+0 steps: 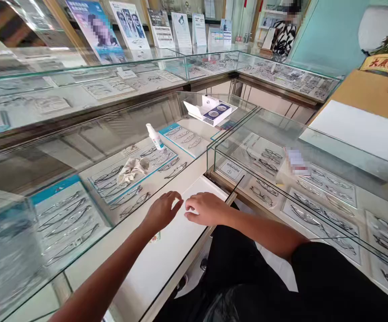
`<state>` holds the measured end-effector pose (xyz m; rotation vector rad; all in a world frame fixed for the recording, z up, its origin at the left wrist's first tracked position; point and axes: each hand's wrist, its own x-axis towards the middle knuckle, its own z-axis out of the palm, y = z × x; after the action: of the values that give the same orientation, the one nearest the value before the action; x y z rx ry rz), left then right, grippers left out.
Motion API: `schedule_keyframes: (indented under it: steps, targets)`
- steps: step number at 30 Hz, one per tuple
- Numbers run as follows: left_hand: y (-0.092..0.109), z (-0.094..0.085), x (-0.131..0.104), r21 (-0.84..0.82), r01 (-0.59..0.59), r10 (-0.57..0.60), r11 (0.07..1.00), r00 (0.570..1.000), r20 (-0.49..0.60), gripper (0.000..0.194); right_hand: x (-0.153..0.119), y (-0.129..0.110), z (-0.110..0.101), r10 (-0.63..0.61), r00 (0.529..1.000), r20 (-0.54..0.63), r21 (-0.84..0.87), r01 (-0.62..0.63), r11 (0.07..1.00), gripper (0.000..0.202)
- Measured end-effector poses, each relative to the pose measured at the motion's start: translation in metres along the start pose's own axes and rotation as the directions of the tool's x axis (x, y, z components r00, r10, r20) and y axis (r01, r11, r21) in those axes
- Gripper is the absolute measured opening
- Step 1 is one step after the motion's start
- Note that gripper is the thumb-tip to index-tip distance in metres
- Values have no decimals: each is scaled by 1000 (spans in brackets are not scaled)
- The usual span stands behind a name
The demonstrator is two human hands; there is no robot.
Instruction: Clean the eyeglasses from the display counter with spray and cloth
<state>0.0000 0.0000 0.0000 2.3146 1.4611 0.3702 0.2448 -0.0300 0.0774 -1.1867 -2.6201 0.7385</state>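
Both hands hover close together over a white surface (167,268) at the inner edge of the glass showcases. My left hand (163,210) has its fingers bent, thumb and fingertips apart, with nothing visible between them. My right hand (205,209) points left toward it, fingers loosely curled and a little apart, holding nothing that shows. A small gap separates the two. Beyond them, a crumpled cloth (132,171) and a white spray bottle (155,137) rest on the glass top, above rows of eyeglasses (133,205).
An open white and blue box (210,112) lies farther back on the glass. A blurred phone-like object (297,162) is on the right showcase. Upright posters (129,25) line the back. A cardboard box (364,98) stands at right. A person (284,36) is in the background.
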Motion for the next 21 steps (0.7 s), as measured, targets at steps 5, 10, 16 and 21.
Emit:
schedule_keyframes:
  steps: [5, 10, 16, 21]
  targets:
    - [5, 5, 55, 97, -6, 20, 995, 989, -146, 33, -5, -6, 2, 26, 993, -116, -15, -28, 999, 17]
    - [9, 14, 95, 114, 6, 19, 993, 975, -220, 30, -7, -11, 0, 59, 984, -165, 26, -56, 998, 19]
    - [24, 17, 96, -26, -3, -1, 1000, 984, -180, 23, -6, -16, -3, 121, 984, -129, 49, -116, 992, 18]
    - [42, -2, 64, -151, 6, -13, 989, 999, -47, 10, -6, -20, -6, 211, 977, -42, 10, -211, 977, 27]
